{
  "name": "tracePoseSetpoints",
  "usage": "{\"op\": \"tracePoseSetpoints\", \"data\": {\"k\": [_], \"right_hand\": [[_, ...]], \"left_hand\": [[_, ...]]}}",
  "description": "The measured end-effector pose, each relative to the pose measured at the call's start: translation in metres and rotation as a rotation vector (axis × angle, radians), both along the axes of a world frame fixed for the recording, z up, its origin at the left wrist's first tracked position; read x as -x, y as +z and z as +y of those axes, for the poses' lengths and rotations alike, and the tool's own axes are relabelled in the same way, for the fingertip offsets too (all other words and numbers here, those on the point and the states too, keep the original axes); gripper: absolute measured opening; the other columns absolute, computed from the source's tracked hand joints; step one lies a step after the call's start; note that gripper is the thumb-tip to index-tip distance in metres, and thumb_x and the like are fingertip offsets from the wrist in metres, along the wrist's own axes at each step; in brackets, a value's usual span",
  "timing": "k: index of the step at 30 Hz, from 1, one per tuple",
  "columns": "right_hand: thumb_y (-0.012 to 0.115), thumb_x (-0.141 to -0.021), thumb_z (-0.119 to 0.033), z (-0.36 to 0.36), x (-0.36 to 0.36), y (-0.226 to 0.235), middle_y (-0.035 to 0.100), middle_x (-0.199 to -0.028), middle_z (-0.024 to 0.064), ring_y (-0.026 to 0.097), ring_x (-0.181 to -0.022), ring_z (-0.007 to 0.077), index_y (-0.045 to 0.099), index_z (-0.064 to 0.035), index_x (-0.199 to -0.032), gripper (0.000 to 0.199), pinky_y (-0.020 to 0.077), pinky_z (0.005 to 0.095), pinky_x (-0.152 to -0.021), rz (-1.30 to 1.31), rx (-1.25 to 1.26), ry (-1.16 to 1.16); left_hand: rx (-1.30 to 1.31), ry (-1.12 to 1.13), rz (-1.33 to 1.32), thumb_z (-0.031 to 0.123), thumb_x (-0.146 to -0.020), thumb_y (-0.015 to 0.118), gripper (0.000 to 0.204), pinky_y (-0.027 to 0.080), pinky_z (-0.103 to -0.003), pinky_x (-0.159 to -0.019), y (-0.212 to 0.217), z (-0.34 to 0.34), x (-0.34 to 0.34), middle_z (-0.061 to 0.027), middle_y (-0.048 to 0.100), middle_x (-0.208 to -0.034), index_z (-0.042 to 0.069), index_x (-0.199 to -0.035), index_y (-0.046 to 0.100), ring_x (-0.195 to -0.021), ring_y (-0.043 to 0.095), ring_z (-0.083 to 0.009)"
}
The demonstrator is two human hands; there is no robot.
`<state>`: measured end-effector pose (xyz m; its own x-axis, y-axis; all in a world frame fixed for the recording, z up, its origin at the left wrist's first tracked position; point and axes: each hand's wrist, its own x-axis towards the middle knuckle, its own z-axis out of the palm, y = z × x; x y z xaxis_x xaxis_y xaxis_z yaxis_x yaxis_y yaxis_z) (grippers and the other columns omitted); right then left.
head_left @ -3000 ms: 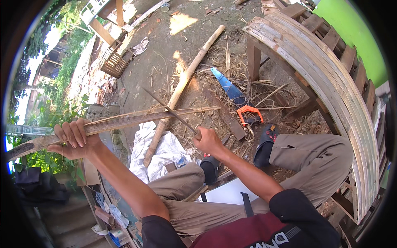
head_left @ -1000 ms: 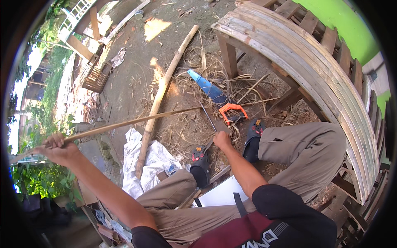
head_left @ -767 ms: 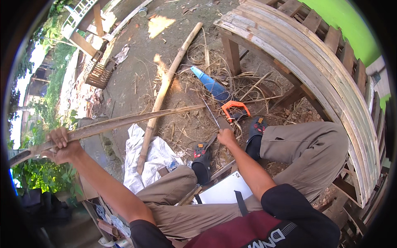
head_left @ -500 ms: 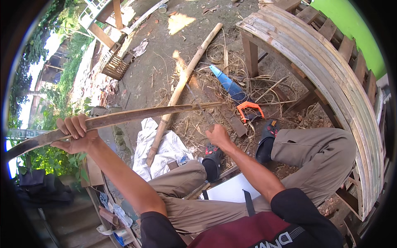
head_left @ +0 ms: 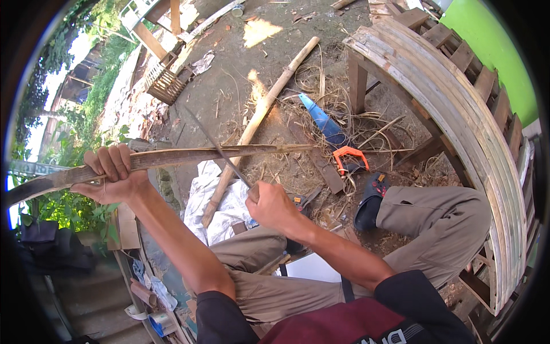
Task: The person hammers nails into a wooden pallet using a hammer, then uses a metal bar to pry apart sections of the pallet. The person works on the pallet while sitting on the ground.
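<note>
My left hand (head_left: 117, 175) is closed around a long, dark-faced strip of split bamboo or wood (head_left: 183, 157), which reaches from the left rim to a pale, frayed right end. The thumb stretches along its underside. In my right hand (head_left: 272, 209), a fist, is a knife with a long, thin blade (head_left: 207, 132). Its blade points up and left and crosses the strip at the middle; whether it touches the strip I cannot tell. The knife's handle is hidden inside my fist. The strip passes over a pale pole (head_left: 278, 86) on the ground.
Among scattered fibre shavings (head_left: 372, 126) lies a handsaw with a blue blade (head_left: 322, 120) and orange handle (head_left: 349, 152). White cloth (head_left: 200, 198) lies below the pole. To the right stands a bench of curved slats (head_left: 452, 97). A slatted basket (head_left: 165, 83) sits far left.
My right hand has moved left and toward me, bringing the knife blade from the strip's right end to its middle. My left hand keeps its grip on the strip.
</note>
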<state>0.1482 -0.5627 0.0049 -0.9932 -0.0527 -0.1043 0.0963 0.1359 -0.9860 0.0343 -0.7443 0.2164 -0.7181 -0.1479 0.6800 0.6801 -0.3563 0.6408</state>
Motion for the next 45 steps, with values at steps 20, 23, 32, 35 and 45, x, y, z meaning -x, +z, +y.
{"op": "tracePoseSetpoints", "data": {"k": [20,23,32,35,45], "right_hand": [[0.063,-0.084,-0.016,0.051,0.040,-0.058,0.066,-0.076,0.0311,0.068,-0.080,0.0481,0.067,0.0063,-0.090,0.024,0.0542,0.0519,-0.074,-0.062,-0.253,0.065],[0.063,-0.084,-0.017,0.025,0.017,-0.015,0.066,-0.077,0.0305,0.068,-0.080,0.0483,0.068,0.0047,-0.082,0.022,0.0541,0.0520,-0.073,0.137,-0.046,-0.005],[0.069,-0.082,-0.021,0.044,0.032,-0.064,0.068,-0.077,0.0285,0.069,-0.079,0.0471,0.067,0.0050,-0.091,0.027,0.0548,0.0524,-0.074,0.003,-0.204,0.083],[0.068,-0.083,-0.020,0.042,0.029,-0.065,0.069,-0.080,0.0283,0.069,-0.080,0.0472,0.070,0.0032,-0.092,0.025,0.0562,0.0507,-0.076,0.025,-0.167,0.037],[0.068,-0.083,-0.019,0.033,0.028,-0.060,0.070,-0.079,0.0261,0.070,-0.080,0.0451,0.069,-0.0009,-0.091,0.020,0.0561,0.0507,-0.074,0.166,-0.146,0.067]], "left_hand": [[0.035,0.238,-0.006,0.082,-0.090,0.046,0.068,0.018,-0.022,-0.037,0.008,0.053,-0.009,0.0058,0.026,-0.052,0.017,-0.072,0.035,-0.039,0.021,-0.0055],[0.063,0.290,-0.006,0.082,-0.090,0.045,0.068,0.017,-0.022,-0.037,0.010,0.063,-0.014,0.0057,0.025,-0.052,0.017,-0.072,0.035,-0.039,0.021,-0.0055],[0.019,0.365,-0.068,0.081,-0.091,0.044,0.069,0.018,-0.023,-0.041,0.008,0.036,-0.003,0.0046,0.024,-0.053,0.017,-0.071,0.033,-0.042,0.020,-0.0069],[0.059,0.284,-0.054,0.080,-0.092,0.043,0.068,0.017,-0.024,-0.042,0.010,0.051,-0.002,0.0045,0.024,-0.053,0.017,-0.071,0.032,-0.042,0.020,-0.0073],[0.019,0.272,-0.047,0.080,-0.089,0.051,0.067,0.016,-0.025,-0.042,0.004,0.035,-0.004,0.0050,0.025,-0.054,0.017,-0.071,0.033,-0.042,0.021,-0.0070]]}}
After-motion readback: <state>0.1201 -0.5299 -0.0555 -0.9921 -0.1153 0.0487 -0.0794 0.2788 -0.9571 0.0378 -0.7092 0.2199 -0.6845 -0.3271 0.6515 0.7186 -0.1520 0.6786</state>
